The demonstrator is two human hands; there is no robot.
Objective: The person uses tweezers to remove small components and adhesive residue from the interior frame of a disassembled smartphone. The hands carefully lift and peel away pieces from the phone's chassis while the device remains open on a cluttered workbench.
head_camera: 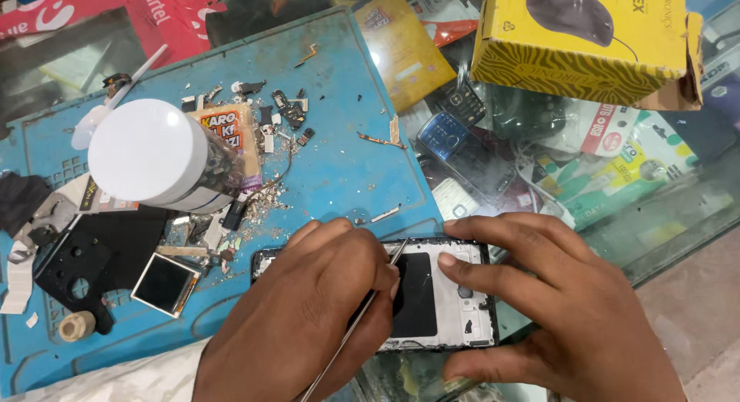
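Note:
An opened phone with a white inner frame and a black patch lies at the near edge of the blue work mat. My left hand rests over the phone's left part and holds a thin metal tool, whose tip points up past my fingers. Over the right side, my right hand grips the phone's top and bottom edges, with the index finger pressing on the white frame.
A clear jar with a white lid stands on the mat's left among small phone parts and debris. A small screen module and a black plate lie near it. A yellow box sits on the glass counter at the back right.

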